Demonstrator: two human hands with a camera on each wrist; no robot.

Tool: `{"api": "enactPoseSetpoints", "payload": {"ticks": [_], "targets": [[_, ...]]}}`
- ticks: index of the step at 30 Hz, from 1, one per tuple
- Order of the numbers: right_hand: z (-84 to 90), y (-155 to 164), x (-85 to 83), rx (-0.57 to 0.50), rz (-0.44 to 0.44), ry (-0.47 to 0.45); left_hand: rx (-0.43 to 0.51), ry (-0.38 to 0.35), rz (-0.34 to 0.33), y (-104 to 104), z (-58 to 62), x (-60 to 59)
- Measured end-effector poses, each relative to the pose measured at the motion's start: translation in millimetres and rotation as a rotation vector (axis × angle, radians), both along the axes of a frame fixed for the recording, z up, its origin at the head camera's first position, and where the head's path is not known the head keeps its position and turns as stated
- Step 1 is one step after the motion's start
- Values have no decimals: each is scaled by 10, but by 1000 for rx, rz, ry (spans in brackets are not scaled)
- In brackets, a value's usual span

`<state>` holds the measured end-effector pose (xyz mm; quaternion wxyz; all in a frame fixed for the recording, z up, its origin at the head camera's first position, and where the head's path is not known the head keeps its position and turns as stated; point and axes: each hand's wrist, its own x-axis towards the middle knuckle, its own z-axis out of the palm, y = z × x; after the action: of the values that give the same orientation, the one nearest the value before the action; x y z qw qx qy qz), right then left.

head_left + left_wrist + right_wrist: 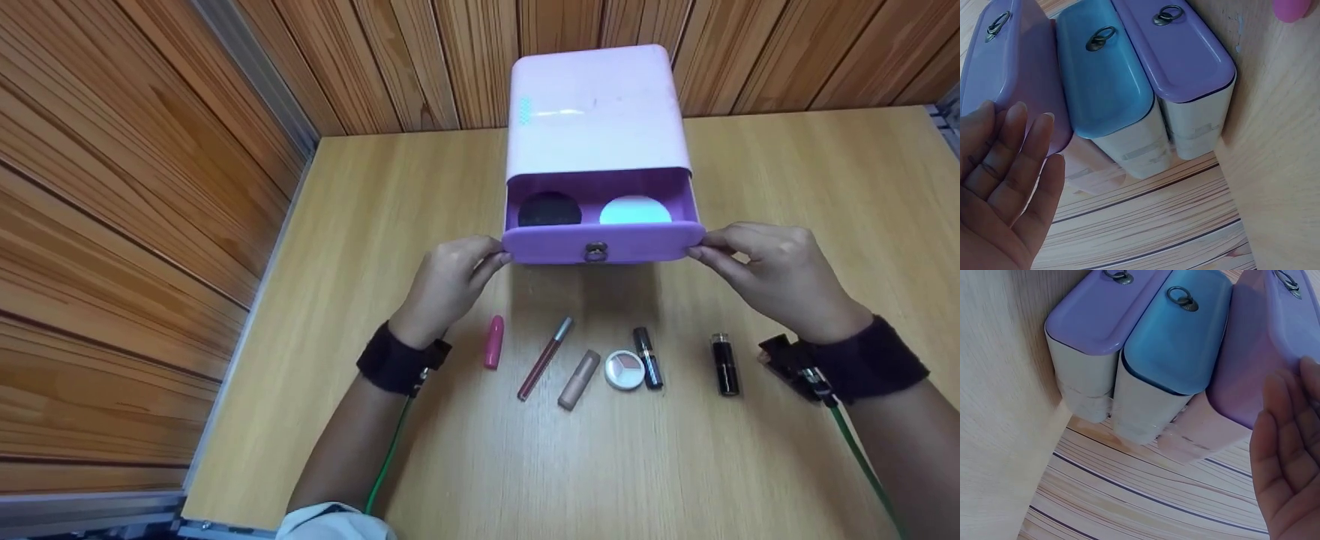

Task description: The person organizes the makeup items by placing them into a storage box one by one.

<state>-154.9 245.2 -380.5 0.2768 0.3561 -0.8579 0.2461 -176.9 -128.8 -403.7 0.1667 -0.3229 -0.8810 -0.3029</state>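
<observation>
Drawer above cosmetics row

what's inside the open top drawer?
Top drawer holds two round compacts: a black one on the left, a pale teal one on the right. The rest is covered by the case.
</observation>
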Motion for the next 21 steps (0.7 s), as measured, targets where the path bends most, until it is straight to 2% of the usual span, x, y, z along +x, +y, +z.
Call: {"api": "enactPoseSetpoints", "payload": {"ticks": [9, 16, 21], "targets": [[37, -5, -150, 21, -57, -13, -15, 2, 32, 49, 29, -185], [21, -6, -264, -52, -106, -50, -20, -26, 54, 106, 53, -329], [36, -16, -341, -49, -127, -73, -26, -58, 77, 126, 72, -408]]}}
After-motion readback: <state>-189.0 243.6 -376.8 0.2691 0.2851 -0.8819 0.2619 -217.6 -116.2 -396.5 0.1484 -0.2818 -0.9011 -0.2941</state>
